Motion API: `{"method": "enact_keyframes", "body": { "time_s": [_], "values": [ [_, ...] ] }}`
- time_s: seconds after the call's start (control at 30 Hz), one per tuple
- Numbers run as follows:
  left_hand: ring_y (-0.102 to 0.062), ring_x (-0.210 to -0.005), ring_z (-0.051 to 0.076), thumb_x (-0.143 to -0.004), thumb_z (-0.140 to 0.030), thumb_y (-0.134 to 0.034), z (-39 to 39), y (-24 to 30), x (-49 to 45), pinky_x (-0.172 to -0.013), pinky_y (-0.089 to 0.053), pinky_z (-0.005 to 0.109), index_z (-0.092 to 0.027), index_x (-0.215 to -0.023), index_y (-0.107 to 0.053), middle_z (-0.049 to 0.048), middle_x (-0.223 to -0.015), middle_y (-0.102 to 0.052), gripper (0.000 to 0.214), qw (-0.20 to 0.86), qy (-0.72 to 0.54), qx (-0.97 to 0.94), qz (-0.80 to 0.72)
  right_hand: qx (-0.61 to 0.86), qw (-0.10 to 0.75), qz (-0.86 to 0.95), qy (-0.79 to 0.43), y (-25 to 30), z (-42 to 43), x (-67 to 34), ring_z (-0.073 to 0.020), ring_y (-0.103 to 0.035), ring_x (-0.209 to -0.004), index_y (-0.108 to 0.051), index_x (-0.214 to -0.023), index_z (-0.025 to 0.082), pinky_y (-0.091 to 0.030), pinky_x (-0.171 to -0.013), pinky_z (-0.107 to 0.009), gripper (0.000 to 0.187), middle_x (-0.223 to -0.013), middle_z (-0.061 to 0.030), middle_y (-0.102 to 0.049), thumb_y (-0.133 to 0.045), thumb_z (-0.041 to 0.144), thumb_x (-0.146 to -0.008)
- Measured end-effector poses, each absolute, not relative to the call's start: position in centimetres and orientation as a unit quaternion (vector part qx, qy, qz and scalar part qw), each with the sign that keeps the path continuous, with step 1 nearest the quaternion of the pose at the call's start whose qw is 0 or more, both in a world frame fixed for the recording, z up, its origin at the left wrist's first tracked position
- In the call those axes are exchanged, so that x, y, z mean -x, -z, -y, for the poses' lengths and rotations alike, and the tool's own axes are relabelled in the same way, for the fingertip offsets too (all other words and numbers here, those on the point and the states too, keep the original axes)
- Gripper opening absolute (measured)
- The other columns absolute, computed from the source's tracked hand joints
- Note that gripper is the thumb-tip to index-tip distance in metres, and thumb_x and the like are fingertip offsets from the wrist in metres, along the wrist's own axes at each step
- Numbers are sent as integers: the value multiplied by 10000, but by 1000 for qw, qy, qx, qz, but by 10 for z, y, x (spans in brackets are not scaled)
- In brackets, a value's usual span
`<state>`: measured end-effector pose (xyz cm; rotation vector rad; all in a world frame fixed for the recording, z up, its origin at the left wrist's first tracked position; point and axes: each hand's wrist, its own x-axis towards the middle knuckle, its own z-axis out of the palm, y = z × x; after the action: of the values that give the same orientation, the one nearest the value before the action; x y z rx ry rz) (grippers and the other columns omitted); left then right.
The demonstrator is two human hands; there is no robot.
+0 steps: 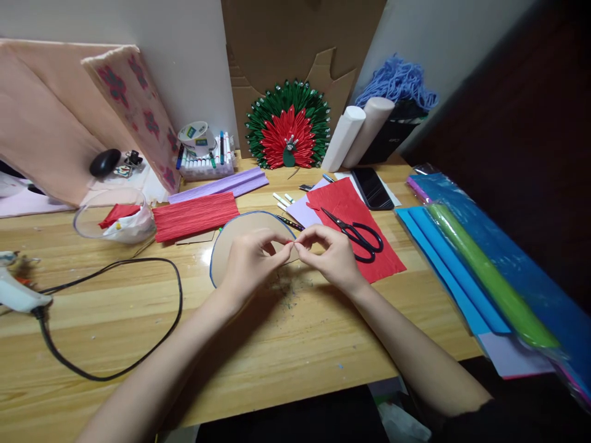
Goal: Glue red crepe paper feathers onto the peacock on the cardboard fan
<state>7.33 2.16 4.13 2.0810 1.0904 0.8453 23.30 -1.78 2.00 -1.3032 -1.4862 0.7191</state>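
Fingertip to fingertip, my left hand [253, 261] and my right hand [333, 257] pinch a tiny piece of red crepe paper, mostly hidden by the fingers. Below them lies a round cardboard disc [226, 251] with a blue edge, partly covered by my left hand. Just beyond my right hand, black-handled scissors [353, 232] rest on a red crepe paper sheet [385, 264]. A folded red crepe paper strip [196, 216] sits to the left of the disc.
A glue gun [21, 292] and its looping black cord [180, 295] occupy the left side. A plastic bowl [85, 227] holds scraps. A green and red paper peacock [289, 132] leans on cardboard at the back. Phone [373, 189] and coloured paper rolls [489, 271] lie right.
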Motion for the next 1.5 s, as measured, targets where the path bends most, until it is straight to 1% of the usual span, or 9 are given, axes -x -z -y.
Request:
{"method": "enact_keyframes", "body": {
  "time_s": [0.2,0.3,0.47,0.6,0.93,1.13,1.27,1.37,1.5],
  "values": [
    [-502,-494,73,-721,-234,-604,-19,-47,-74,-498,-364,194,-170,-703,-661,-10,-607,-633,87,255,-306,-824,-403,537,461,655,-266,-26,19,-234,-130,-562,-658,-604,-744,181,-455,-625,-263,28,-704,-2,-609,-607,158,-727],
    [-509,-476,72,-714,-237,-606,-20,-47,-73,-486,-367,185,-163,-681,-665,-14,-550,-615,101,266,-299,-825,-399,530,454,658,-284,-26,19,-235,-122,-556,-660,-604,-751,173,-450,-626,-254,31,-709,-3,-608,-597,147,-736],
    [-528,-469,71,-708,-219,-593,-25,-46,-70,-468,-380,171,-153,-681,-680,-4,-564,-643,112,297,-297,-824,-380,519,450,652,-322,-24,17,-237,-114,-544,-660,-600,-757,167,-447,-624,-242,39,-717,1,-601,-583,137,-738],
    [-541,-476,72,-704,-172,-570,-27,-44,-68,-463,-382,165,-151,-690,-688,1,-588,-662,121,303,-296,-829,-364,516,460,633,-349,-22,15,-238,-118,-547,-668,-592,-753,165,-454,-638,-247,29,-720,-2,-598,-589,145,-732],
    [-534,-482,72,-748,-180,-550,-27,-46,-67,-484,-384,164,-145,-713,-694,10,-583,-664,153,323,-280,-831,-357,508,497,585,-391,-21,15,-236,-128,-565,-660,-607,-743,168,-471,-643,-267,55,-713,-14,-616,-630,216,-730],
    [-536,-474,75,-743,-189,-555,-27,-48,-67,-475,-385,171,-145,-718,-695,15,-603,-671,148,307,-299,-824,-371,523,490,590,-373,-21,12,-244,-121,-550,-630,-610,-725,164,-466,-623,-264,25,-690,-6,-610,-621,165,-703],
    [-527,-448,76,-749,-221,-563,-29,-51,-65,-453,-385,175,-143,-717,-699,17,-575,-664,160,301,-309,-811,-395,540,509,572,-350,-23,8,-253,-122,-560,-630,-596,-700,168,-472,-625,-264,32,-679,-2,-607,-627,175,-703],
    [-510,-440,73,-761,-249,-564,-29,-51,-64,-435,-377,172,-146,-723,-702,13,-558,-652,177,298,-324,-800,-408,534,531,553,-357,-23,7,-253,-135,-595,-698,-612,-769,174,-487,-665,-274,80,-753,-19,-638,-646,224,-717],
    [-499,-445,66,-790,-253,-542,-27,-50,-65,-452,-387,170,-161,-763,-703,1,-568,-645,187,322,-328,-799,-387,515,526,544,-403,-21,9,-246,-153,-625,-772,-639,-855,186,-500,-695,-286,170,-826,-36,-672,-676,270,-711]
  ]
}}
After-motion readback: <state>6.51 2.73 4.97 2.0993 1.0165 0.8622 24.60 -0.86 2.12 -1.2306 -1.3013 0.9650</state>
